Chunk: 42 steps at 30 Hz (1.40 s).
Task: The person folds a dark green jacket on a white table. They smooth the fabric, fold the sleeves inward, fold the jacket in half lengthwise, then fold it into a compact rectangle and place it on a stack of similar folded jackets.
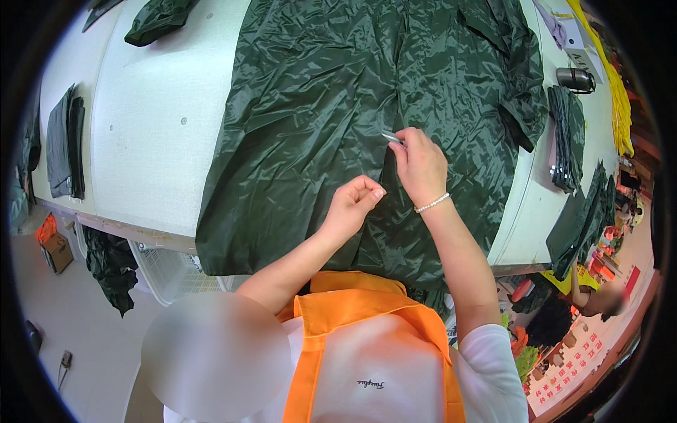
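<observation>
Raincoat [317, 106], dark green, spread flat on white table [148, 127]. My right hand [421, 166] grips small metal snips [390, 137] over its middle seam; my left hand [352, 204], fingers pinched shut, just near. Folded green cloth [568, 137] far right.

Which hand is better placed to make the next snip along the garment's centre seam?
Right. The right hand holds the small metal snips with the tip on the dark green garment; the left hand is pinched shut just below, with no tool.
</observation>
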Each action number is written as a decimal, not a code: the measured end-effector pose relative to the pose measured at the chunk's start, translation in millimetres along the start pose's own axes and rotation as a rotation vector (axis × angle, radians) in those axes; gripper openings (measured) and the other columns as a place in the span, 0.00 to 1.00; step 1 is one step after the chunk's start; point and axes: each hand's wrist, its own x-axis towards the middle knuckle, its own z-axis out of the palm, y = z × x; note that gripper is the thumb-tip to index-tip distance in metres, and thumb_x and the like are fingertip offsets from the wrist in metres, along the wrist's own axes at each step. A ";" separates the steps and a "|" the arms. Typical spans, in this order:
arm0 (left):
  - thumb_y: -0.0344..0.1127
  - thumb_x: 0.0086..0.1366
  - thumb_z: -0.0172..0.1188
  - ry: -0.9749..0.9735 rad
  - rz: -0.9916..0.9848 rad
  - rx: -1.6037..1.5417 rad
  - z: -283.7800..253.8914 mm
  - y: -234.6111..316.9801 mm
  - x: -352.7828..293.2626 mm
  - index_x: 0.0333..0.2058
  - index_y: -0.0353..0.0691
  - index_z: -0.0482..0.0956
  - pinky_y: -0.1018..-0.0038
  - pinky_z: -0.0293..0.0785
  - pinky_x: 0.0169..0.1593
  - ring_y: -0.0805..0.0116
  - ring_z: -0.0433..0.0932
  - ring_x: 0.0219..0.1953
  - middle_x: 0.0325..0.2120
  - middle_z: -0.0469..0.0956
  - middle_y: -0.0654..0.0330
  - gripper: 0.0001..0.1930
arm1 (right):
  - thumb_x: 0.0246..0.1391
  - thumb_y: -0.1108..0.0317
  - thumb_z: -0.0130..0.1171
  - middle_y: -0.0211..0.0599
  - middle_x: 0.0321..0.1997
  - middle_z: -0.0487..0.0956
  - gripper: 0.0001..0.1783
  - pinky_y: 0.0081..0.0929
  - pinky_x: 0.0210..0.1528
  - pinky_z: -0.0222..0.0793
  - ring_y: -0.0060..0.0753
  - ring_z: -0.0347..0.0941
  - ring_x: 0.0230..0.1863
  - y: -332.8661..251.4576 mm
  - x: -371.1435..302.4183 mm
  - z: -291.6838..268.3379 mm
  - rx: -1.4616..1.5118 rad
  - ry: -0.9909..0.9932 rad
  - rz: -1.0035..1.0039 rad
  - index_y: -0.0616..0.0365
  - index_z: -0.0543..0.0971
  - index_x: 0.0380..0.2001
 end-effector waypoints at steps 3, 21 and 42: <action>0.30 0.64 0.54 -0.025 -0.011 0.017 -2.0 -5.5 -2.0 0.32 0.37 0.73 0.85 0.54 0.27 0.86 0.58 0.22 0.21 0.68 0.73 0.03 | 0.51 0.67 0.60 0.37 0.29 0.76 0.10 0.33 0.32 0.69 0.40 0.74 0.30 3.2 -2.0 -0.3 0.002 0.006 -0.008 0.57 0.72 0.34; 0.30 0.61 0.58 -0.285 0.017 0.224 15.1 66.9 -36.5 0.31 0.38 0.75 0.84 0.67 0.37 0.83 0.71 0.30 0.29 0.78 0.67 0.03 | 0.49 0.70 0.61 0.29 0.20 0.75 0.09 0.20 0.25 0.62 0.19 0.65 0.20 64.1 23.9 45.5 0.761 0.180 0.560 0.66 0.76 0.29; 0.35 0.46 0.66 0.074 0.520 1.394 17.8 61.8 121.0 0.31 0.44 0.84 0.63 0.73 0.38 0.57 0.77 0.34 0.25 0.78 0.56 0.11 | 0.43 0.75 0.65 0.36 0.30 0.75 0.09 0.23 0.33 0.69 0.27 0.72 0.27 59.4 23.9 44.3 0.677 0.246 0.518 0.63 0.75 0.28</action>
